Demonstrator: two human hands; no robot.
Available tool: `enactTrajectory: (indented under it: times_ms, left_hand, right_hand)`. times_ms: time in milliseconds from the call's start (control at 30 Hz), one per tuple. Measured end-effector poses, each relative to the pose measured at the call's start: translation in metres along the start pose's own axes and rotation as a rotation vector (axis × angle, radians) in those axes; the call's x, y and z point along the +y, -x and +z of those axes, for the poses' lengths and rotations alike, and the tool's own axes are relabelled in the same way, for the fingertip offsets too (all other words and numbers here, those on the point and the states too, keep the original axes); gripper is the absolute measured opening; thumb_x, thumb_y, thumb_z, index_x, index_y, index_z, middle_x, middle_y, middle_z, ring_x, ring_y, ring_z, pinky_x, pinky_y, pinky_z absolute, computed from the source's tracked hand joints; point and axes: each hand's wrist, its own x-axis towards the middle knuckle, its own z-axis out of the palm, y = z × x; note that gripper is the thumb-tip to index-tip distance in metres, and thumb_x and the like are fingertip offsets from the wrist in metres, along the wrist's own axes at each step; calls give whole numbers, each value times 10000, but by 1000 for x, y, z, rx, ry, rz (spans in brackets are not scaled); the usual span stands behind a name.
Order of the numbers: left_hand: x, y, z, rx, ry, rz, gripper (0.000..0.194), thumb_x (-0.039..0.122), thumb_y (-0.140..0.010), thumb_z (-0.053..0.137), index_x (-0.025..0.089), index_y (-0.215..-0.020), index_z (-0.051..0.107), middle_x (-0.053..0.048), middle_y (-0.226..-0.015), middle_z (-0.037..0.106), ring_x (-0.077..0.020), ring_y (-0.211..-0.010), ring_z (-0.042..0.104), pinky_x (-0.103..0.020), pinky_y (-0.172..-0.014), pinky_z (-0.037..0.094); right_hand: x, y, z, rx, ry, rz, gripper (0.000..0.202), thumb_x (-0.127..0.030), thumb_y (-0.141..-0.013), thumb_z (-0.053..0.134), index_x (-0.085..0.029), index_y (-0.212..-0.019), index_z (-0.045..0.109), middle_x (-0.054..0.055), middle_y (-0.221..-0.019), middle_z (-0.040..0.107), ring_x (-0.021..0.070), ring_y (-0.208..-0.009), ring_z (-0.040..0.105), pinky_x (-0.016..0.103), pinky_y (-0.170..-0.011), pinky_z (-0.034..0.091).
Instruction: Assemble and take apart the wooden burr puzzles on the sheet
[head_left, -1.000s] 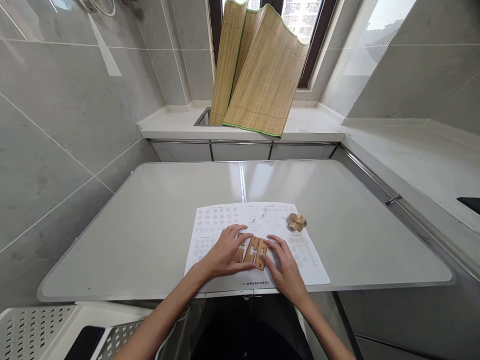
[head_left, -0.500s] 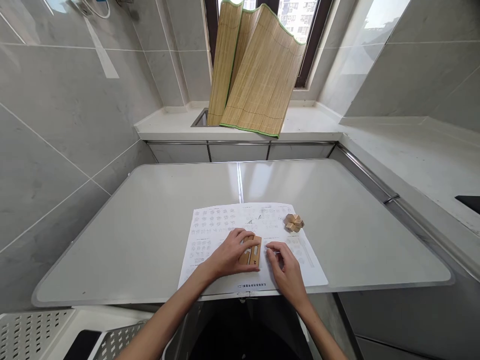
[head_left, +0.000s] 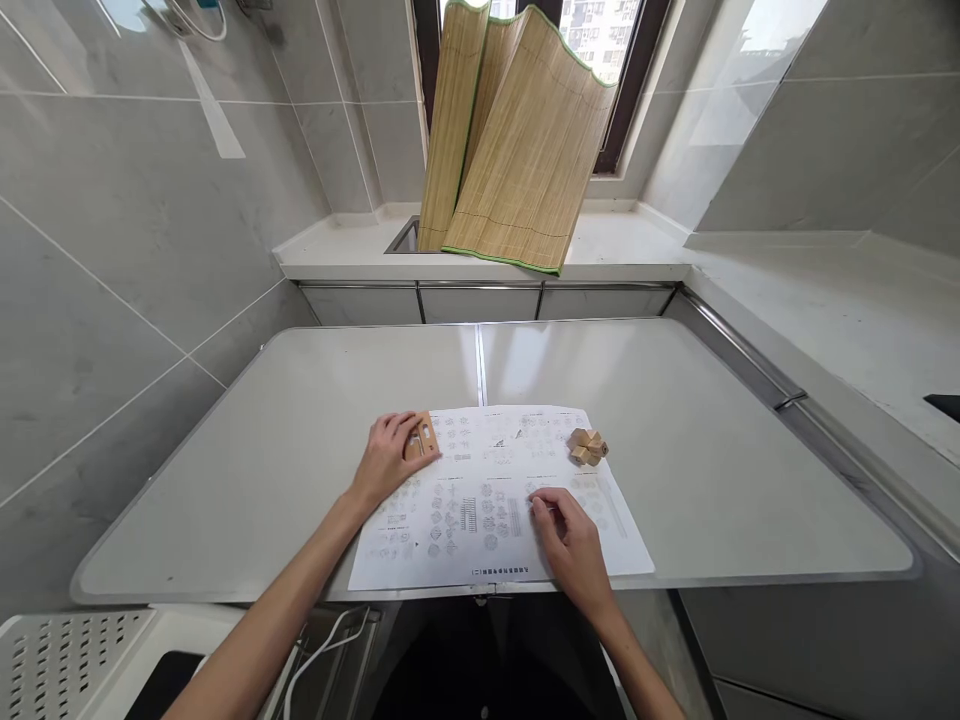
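At the upper left edge of the printed paper sheet (head_left: 465, 555), my left hand (head_left: 386, 460) is closed on a flat wooden puzzle piece with slots (head_left: 426, 436); its fingers cover much of it. My right hand (head_left: 574, 545) rests over the right part of the sheet, fingers curled together near the thumb. Whether anything small is in them is hidden. Beyond that hand, a wooden interlocking burr puzzle (head_left: 587, 447) sits on the sheet's upper right edge. Rows of small puzzle drawings are printed on the paper.
The sheet lies on a pale folding table (head_left: 720, 450) with a centre seam. Behind it, a folded bamboo mat (head_left: 525, 150) leans at the window over a white ledge (head_left: 337, 255). A white perforated basket (head_left: 71, 655) and a white cable (head_left: 322, 650) are at lower left.
My left hand has carried the slotted wooden piece left and away from me, uncovering drawings mid-sheet. My right hand has hardly moved.
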Motion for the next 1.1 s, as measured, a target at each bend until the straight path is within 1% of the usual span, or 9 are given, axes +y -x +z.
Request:
enactTrajectory:
  times_ms: [167, 433, 567, 667, 767, 833, 900, 967, 1100]
  left_hand:
    - [-24, -11, -3, 25, -20, -76, 618, 624, -903, 681, 232, -1370, 584, -129, -1401, 628, -364, -1301, 491, -569, -1101, 431]
    - [-26, -15, -5, 7, -46, -142, 659, 683, -858, 695, 226, -1315, 566, -138, -1345, 653, -362, -1249, 547, -542, -1074, 429]
    - [-8, -2, -10, 74, -51, -50, 737, 625, -864, 734, 221, -1427, 484, -167, -1513, 535, -395, -1439, 422, -591, -1171, 358]
    - [17, 20, -17, 25, 1, 61, 534, 518, -972, 645, 232, -1405, 516, -140, -1500, 553, -353, -1449, 435, -578, -1186, 376]
    - [39, 46, -26, -69, 84, 123, 332, 442, -1025, 576, 243, -1289, 610, -113, -1352, 657, -310, -1316, 564, -528, -1119, 462]
    - [48, 61, -32, -96, 141, 102, 263, 418, -1037, 549, 251, -1210, 656, -103, -1240, 705, -287, -1187, 638, -489, -1042, 516]
    - [54, 74, -35, -92, 193, 70, 229, 395, -1042, 533, 251, -1144, 679, -96, -1155, 730, -269, -1099, 671, -447, -972, 545]
    - [58, 82, -36, -64, 233, 47, 205, 365, -1044, 525, 246, -1099, 683, -86, -1086, 745, -254, -1045, 684, -419, -933, 550]
    - [64, 87, -36, -24, 279, 26, 174, 319, -1044, 521, 243, -1020, 676, -57, -994, 756, -231, -966, 693, -390, -901, 538]
  right_hand:
    - [1, -1, 1, -5, 10, -4, 355, -496, -1075, 451, -231, -976, 666, 72, -952, 718, 234, -836, 657, 354, -735, 523]
    - [2, -1, 2, -14, 22, -5, 363, -503, -1067, 449, -235, -962, 670, 73, -923, 719, 239, -809, 656, 358, -716, 521]
    - [5, -2, 4, 0, -49, 45, 338, -509, -1050, 494, -223, -1019, 669, 85, -961, 739, 247, -871, 690, 377, -788, 552]
    - [11, -5, -2, 44, -179, 94, 338, -508, -1032, 539, -207, -1167, 613, 100, -1037, 754, 238, -911, 724, 387, -853, 569]
    - [17, -15, -20, 135, -174, 118, 401, -518, -1007, 572, -202, -1253, 554, 92, -1020, 760, 226, -876, 729, 385, -852, 559]
    - [20, -25, -37, 212, -107, 157, 449, -531, -989, 590, -201, -1287, 526, 44, -879, 751, 222, -810, 716, 375, -822, 541]
    - [22, -36, -54, 263, -25, 214, 513, -572, -981, 575, -204, -1331, 500, -11, -750, 711, 207, -675, 666, 357, -746, 517]
    - [23, -47, -65, 301, 80, 272, 555, -621, -948, 598, -204, -1306, 522, -34, -664, 676, 215, -641, 645, 337, -692, 483]
    - [31, -66, -71, 300, 127, 321, 597, -674, -851, 686, -192, -1181, 561, -12, -634, 704, 236, -613, 665, 321, -622, 465]
